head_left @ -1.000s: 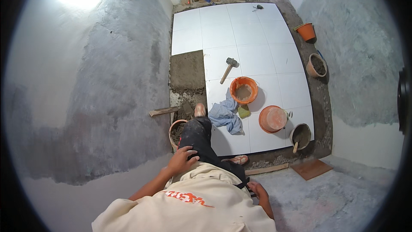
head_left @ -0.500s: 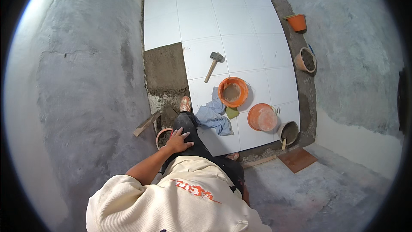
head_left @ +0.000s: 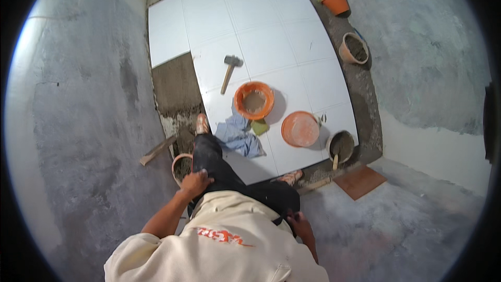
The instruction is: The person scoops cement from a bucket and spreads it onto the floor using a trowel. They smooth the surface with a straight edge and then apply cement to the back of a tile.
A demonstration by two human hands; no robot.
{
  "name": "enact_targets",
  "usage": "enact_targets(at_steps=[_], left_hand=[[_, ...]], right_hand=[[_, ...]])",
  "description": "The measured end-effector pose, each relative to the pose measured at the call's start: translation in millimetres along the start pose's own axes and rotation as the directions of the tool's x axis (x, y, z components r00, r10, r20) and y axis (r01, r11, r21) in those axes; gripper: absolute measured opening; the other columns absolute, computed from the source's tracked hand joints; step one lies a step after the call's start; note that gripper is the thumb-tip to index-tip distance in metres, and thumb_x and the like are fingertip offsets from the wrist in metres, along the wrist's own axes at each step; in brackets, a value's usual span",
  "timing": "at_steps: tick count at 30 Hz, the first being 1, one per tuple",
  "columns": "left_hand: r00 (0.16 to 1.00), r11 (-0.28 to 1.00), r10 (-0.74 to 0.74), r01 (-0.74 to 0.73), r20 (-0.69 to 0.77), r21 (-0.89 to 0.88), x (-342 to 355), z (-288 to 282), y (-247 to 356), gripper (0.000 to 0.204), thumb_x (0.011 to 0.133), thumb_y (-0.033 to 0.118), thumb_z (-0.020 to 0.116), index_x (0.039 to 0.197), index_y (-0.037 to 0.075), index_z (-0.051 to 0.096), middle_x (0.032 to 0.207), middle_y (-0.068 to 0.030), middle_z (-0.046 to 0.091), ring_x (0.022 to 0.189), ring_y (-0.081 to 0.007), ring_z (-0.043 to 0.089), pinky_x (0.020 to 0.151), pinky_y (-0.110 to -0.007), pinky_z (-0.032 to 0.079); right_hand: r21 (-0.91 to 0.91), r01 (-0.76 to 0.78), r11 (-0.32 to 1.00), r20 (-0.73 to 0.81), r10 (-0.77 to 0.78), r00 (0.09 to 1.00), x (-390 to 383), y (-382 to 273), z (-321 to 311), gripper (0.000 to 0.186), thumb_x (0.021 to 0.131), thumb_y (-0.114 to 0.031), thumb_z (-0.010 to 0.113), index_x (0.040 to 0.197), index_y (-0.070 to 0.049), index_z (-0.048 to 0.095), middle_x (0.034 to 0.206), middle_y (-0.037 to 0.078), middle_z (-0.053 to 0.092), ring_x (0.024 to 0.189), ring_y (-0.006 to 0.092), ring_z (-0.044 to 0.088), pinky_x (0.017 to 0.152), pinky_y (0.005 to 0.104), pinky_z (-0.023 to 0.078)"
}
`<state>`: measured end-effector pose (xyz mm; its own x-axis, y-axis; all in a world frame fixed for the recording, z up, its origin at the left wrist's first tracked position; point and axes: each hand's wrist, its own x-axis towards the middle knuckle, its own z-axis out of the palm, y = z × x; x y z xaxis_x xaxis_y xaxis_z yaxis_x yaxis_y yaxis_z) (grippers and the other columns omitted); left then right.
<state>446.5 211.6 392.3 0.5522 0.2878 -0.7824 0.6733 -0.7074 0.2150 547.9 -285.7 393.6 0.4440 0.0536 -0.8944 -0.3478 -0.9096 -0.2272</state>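
Note:
My left hand [head_left: 196, 183] is closed on the dark trousers [head_left: 214, 162] over my left thigh, just right of a mortar bucket [head_left: 182, 167]. My right hand [head_left: 299, 224] is curled at my right hip by a dark strap; what it holds is unclear. On the white tiles [head_left: 263, 47] ahead lie a mallet [head_left: 227, 74], an orange tub with murky water [head_left: 253, 100], a pale blue cloth [head_left: 237, 138], a green sponge [head_left: 259, 127], an upturned orange bucket [head_left: 300, 129] and a mortar pail with a wooden handle in it [head_left: 342, 145].
Buckets [head_left: 335, 4] [head_left: 354, 50] stand along the right wall [head_left: 417, 47]. A square of grey mortar [head_left: 175, 86] adjoins the tiles at the left. A loose board [head_left: 157, 150] leans by the left wall [head_left: 88, 99]; a brown tile [head_left: 359, 182] lies on the rough floor at lower right.
The view has shifted, moving the tiles leftward and up. My left hand went from spread fingers on the thigh to gripping the trousers. My right hand has come back into sight at the hip.

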Motion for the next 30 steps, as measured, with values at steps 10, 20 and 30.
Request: enact_targets(at_steps=[10, 20, 30], left_hand=[[0.931, 0.968, 0.236, -0.201, 0.28, -0.147, -21.1, -18.8, -11.1, 0.048, 0.099, 0.055, 0.068, 0.101, 0.008, 0.076, 0.096, -0.0192, 0.074, 0.092, -0.036, 0.074, 0.084, -0.046, 0.057], [0.939, 0.934, -0.255, 0.301, -0.23, 0.194, 99.3, 65.8, -19.8, 0.048, 0.106, 0.041, 0.056, 0.153, 0.033, 0.053, 0.143, -0.0171, 0.061, 0.122, -0.0393, 0.068, 0.107, -0.063, 0.05], [0.924, 0.904, -0.362, 0.38, -0.126, 0.194, 139.4, 61.1, -65.0, 0.057, 0.1, 0.045, 0.061, 0.155, 0.035, 0.052, 0.149, -0.0229, 0.055, 0.129, -0.0459, 0.061, 0.105, -0.057, 0.052]], right_hand=[[0.465, 0.221, 0.857, 0.383, -0.42, 0.823, -9.3, -47.2, -73.5, 0.028, 0.095, -0.026, 0.08, 0.082, -0.005, 0.07, 0.064, 0.004, 0.064, 0.058, 0.014, 0.062, 0.053, 0.0337, 0.049], [0.857, 0.045, 0.513, 0.014, -0.11, 0.994, 415.5, -159.8, 86.1, 0.027, 0.096, -0.016, 0.074, 0.118, -0.007, 0.062, 0.08, 0.011, 0.069, 0.063, 0.0235, 0.075, 0.049, 0.0339, 0.057], [0.833, 0.176, 0.525, -0.18, -0.043, 0.983, 611.5, -256.6, 173.2, 0.079, 0.094, -0.032, 0.08, 0.157, -0.005, 0.041, 0.144, 0.023, 0.056, 0.123, 0.0406, 0.064, 0.1, 0.0485, 0.057]])
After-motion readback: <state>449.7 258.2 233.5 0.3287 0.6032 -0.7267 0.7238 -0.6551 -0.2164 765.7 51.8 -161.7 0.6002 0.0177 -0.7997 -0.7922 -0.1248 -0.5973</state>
